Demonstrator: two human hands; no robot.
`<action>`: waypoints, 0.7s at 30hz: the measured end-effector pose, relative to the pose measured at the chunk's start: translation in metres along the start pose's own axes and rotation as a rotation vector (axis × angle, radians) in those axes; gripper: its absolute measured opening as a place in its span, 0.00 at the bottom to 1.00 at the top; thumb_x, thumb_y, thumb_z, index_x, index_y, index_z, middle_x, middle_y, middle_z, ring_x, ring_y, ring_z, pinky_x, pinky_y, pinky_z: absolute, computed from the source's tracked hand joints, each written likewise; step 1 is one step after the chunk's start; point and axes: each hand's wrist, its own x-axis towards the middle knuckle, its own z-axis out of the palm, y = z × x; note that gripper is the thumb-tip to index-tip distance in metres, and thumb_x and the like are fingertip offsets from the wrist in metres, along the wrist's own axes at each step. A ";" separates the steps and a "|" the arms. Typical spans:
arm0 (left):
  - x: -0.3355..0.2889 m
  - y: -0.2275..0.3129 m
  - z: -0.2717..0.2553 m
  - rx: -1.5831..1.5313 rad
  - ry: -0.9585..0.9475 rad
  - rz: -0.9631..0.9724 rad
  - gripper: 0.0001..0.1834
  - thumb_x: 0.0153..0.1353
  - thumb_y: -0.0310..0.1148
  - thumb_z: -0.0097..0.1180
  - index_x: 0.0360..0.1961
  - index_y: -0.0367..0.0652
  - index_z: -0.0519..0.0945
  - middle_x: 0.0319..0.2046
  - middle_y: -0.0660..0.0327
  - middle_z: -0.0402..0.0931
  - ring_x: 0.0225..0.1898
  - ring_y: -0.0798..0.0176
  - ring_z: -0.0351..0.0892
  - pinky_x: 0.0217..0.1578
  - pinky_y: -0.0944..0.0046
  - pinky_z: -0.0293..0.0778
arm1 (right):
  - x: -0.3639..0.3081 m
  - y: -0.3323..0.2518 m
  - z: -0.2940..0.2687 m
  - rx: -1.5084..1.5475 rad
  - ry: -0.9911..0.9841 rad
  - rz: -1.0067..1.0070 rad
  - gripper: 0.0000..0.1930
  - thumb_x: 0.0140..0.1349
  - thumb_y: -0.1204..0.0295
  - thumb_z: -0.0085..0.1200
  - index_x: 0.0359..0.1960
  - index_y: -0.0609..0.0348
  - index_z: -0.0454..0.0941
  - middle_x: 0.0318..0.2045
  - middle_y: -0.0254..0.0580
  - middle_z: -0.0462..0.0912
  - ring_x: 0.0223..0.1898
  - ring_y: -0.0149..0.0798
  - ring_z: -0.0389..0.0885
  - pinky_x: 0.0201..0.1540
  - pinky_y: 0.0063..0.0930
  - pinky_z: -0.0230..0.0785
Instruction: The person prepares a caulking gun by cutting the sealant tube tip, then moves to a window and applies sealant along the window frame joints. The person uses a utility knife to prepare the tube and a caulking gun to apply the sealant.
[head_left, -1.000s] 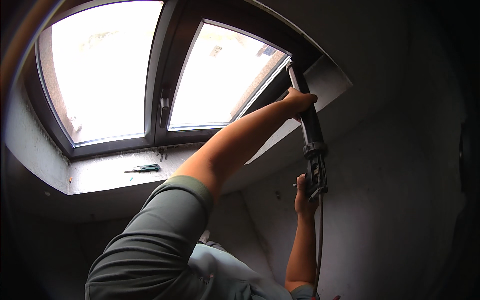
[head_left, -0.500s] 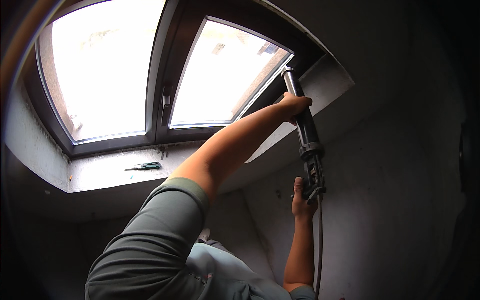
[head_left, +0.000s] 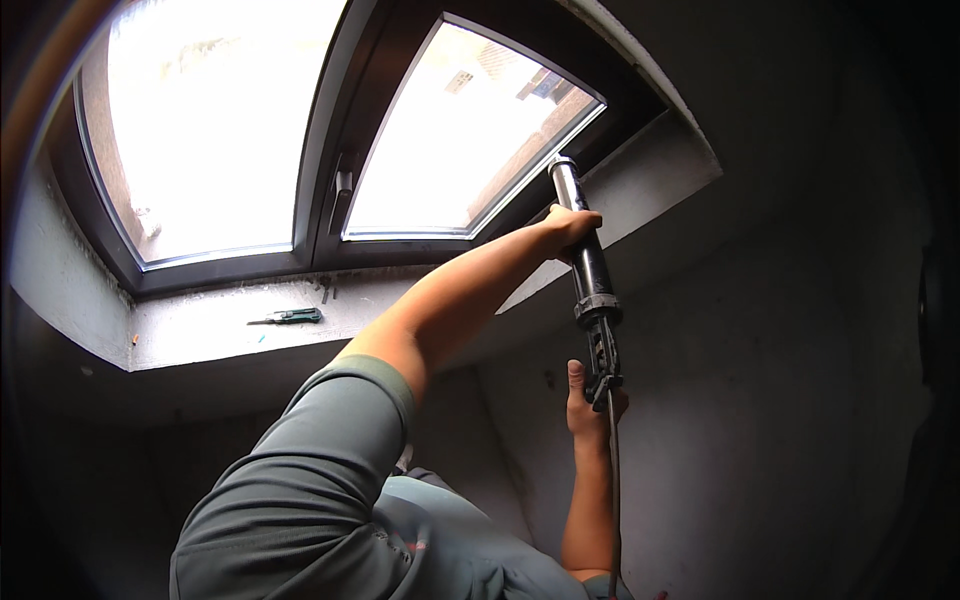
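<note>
A long black-and-silver caulking gun [head_left: 590, 265] slants up between my two hands, its front end at the right edge of the window's right-hand pane. My left hand [head_left: 574, 228] is wrapped round the barrel near the front. Lower down, my right hand [head_left: 592, 405] grips the handle, thumb up on the left side; part of its fingers is hidden behind the handle. The gun's thin rod [head_left: 614, 490] runs down past my right forearm. The nozzle tip cannot be made out against the dark window frame [head_left: 520, 222] and bright glass.
A green utility knife [head_left: 290, 316] lies on the pale window sill [head_left: 190, 335], with small scraps near it. The window handle [head_left: 342, 188] sits on the upright between the two panes. Grey wall [head_left: 730, 400] extends below and to the right.
Both hands and the caulking gun have shifted left and slightly down along the right pane's edge. The view has also moved a little. My grip looks the same.
</note>
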 end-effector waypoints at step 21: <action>-0.054 0.022 -0.074 -0.413 -0.143 -0.099 0.24 0.55 0.50 0.67 0.43 0.43 0.77 0.31 0.57 0.80 0.28 0.58 0.84 0.31 0.49 0.82 | 0.051 -0.175 -0.091 -0.505 -0.231 -0.343 0.31 0.58 0.47 0.72 0.17 0.55 0.67 0.15 0.44 0.74 0.19 0.54 0.76 0.25 0.43 0.67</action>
